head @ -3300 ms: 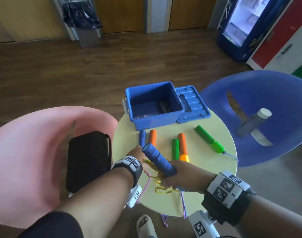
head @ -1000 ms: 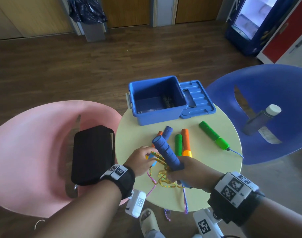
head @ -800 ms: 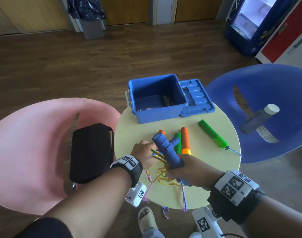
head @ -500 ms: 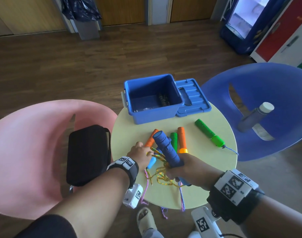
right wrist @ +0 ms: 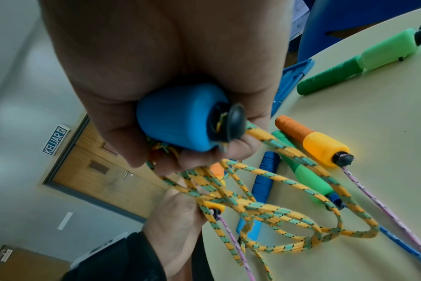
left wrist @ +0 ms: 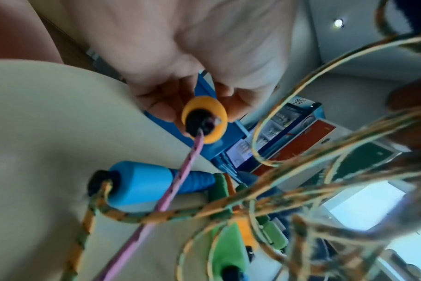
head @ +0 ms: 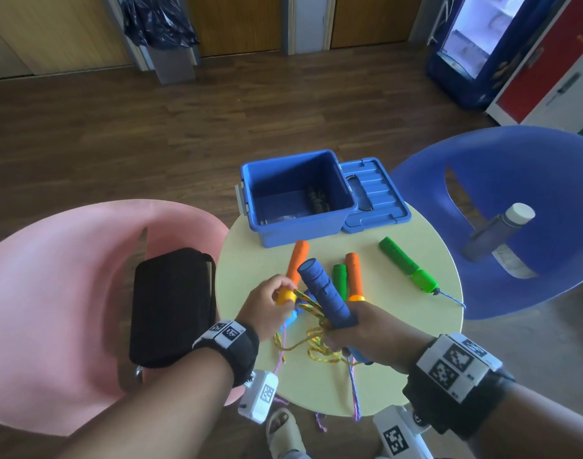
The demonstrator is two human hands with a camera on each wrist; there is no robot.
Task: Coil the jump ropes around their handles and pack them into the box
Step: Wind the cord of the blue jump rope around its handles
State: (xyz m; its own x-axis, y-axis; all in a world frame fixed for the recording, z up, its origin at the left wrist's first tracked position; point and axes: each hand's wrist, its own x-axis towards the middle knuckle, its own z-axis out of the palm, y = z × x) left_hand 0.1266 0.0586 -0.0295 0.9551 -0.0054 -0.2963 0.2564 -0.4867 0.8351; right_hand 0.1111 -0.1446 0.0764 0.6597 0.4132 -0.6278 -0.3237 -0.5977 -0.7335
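Two hands work above the round table (head: 399, 329): right hand (head: 366, 329) fingers clamped on a blue handle (head: 323, 293), left hand (head: 267, 309) pinching an orange handle (head: 291, 273).

Layout: box at far edge of worktop (head: 257, 260), handles and rope nearer.
Box (head: 296, 223) sits at the back, lid (head: 376, 197) touching its right side. Loose handles (head: 353, 276) lie mid-worktop; one handle (head: 406, 263) apart to the right. Rope tangle (head: 316, 346) at near edge, between left hand (head: 263, 309) and right hand (head: 366, 332). Chair (head: 68, 293) left with a bag (head: 171, 306) on it; chair with bottle (head: 495, 233) right.
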